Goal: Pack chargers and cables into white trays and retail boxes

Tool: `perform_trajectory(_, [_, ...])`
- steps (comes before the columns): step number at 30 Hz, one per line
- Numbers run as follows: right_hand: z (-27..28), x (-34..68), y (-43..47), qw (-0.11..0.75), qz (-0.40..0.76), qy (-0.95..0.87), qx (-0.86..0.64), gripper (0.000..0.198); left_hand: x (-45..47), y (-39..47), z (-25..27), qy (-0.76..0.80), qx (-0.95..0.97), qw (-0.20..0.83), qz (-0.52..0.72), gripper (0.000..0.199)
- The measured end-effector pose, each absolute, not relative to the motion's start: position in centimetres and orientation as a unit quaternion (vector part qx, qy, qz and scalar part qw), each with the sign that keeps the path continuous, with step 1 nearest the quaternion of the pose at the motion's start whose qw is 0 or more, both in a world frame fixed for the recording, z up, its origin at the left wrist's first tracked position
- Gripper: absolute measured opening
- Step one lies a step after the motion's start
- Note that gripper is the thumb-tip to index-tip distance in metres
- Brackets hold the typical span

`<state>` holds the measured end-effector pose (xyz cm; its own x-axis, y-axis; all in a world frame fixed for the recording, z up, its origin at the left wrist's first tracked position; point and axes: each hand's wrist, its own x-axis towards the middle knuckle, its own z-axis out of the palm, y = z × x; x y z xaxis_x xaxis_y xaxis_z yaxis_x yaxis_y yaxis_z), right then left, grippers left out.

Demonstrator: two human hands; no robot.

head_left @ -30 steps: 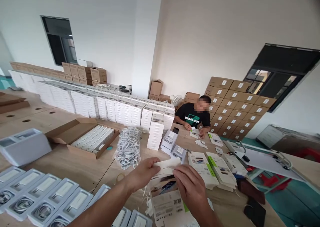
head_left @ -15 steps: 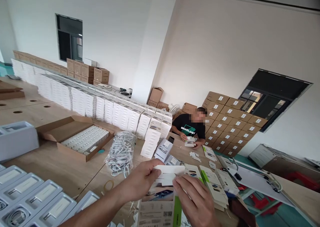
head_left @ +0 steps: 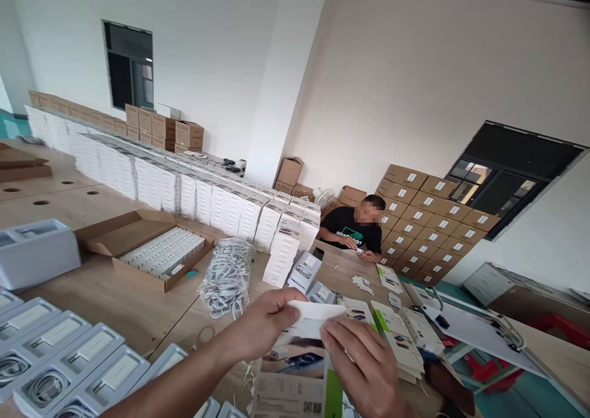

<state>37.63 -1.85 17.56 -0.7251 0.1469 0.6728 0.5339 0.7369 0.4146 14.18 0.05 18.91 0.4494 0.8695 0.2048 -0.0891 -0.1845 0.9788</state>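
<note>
A printed cardboard package box (head_left: 288, 375) with a white flap, a cable picture and a green edge is in front of me. My left hand (head_left: 270, 319) is closed on the flap's left end, thumb on top. My right hand (head_left: 362, 362) grips the right side of the same box, fingers bent over the flap's edge. The box's lower part runs out of the frame. Just beyond my hands lie more flat printed boxes (head_left: 396, 338) and grey trays (head_left: 304, 270) with a coiled cable.
Trays with white chargers (head_left: 110, 369) fill the lower left. Further off are a carton of chargers (head_left: 166, 252), a bag of cables (head_left: 225, 276) and stacked white boxes (head_left: 221, 212). A co-worker (head_left: 354, 227) sits across the table, handling a white piece. Brown cartons (head_left: 415, 221) stand behind.
The white flap's two parts, apart before, now lie together as one. The view has shifted slightly. The co-worker's hands and white piece have tilted.
</note>
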Motion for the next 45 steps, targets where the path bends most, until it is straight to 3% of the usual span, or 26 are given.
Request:
perform_trajectory(8, [17.5,36.8,-1.7,0.349,-0.27,-0.866,-0.234,0.041,14.6,-0.8,18.6,0.292,0.626,0.581,0.43,0.031])
perform_trajectory(14, [18.4,36.6,-1.4,0.428,-0.167,-0.819,-0.345,0.028,14.6,-1.0,18.4,0.342,0.65,0.524,0.432,0.023])
perform_trajectory(18, [18.9,37.5,-1.4,0.405,-0.043,-0.837,-0.366,0.04,14.5,-1.5,18.6,0.339,0.661,0.521,0.42,0.023])
perform_trajectory(23, [19.0,37.9,-1.9,0.385,0.066,-0.823,-0.413,0.033,14.5,-1.7,18.8,0.35,0.703,0.466,0.409,0.021])
perform_trajectory(35, [18.4,37.7,-1.7,0.421,0.133,-0.789,-0.428,0.024,14.6,-1.5,18.7,0.375,0.769,0.346,0.384,0.022])
perform_trajectory(45, [18.7,36.7,-1.7,0.434,0.239,-0.727,-0.476,0.022,14.8,-1.1,18.7,0.372,0.776,0.326,0.391,0.019])
